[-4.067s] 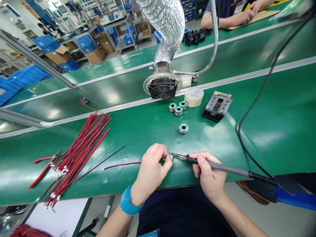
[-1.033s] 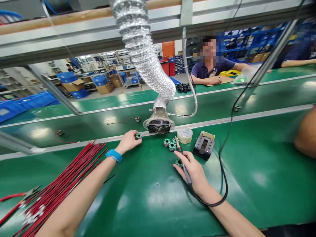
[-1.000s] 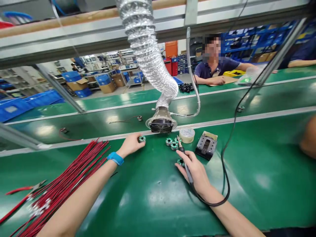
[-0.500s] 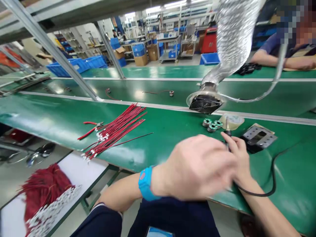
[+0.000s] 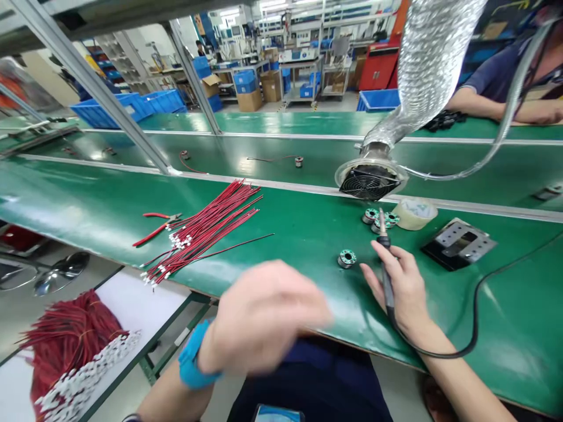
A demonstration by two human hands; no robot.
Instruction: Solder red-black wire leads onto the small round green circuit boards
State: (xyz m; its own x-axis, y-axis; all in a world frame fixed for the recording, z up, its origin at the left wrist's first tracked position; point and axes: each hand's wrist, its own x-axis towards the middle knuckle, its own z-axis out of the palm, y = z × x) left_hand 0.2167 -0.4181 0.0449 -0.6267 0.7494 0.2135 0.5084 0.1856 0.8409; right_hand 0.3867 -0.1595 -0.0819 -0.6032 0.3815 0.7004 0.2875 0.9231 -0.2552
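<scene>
My right hand [image 5: 402,281] is wrapped loosely round a soldering iron [image 5: 387,287], its metal tip pointing away from me. Left of that hand a small round motor stator [image 5: 347,258] with a green board on top stands on the green bench [image 5: 303,234]. Several similar stators [image 5: 370,216] are grouped beyond the iron's tip, which partly covers them. My left hand [image 5: 272,313], with a turquoise wristband, hovers over the bench's front edge. Motion smears its fingers, so whether anything is in them does not show.
Red wires [image 5: 215,225] with white connectors lie beside red-handled pliers [image 5: 156,228]. A fume extractor [image 5: 370,180] hangs over the back. Tape roll [image 5: 414,213] and soldering-iron stand [image 5: 460,243] are at right. More wires [image 5: 81,346] lie lower left. A co-worker's arm [image 5: 479,105] rests opposite.
My left hand has moved left and down, away from my right hand. One stator now shows on the bench beside the right hand, which has shifted slightly left with the soldering iron.
</scene>
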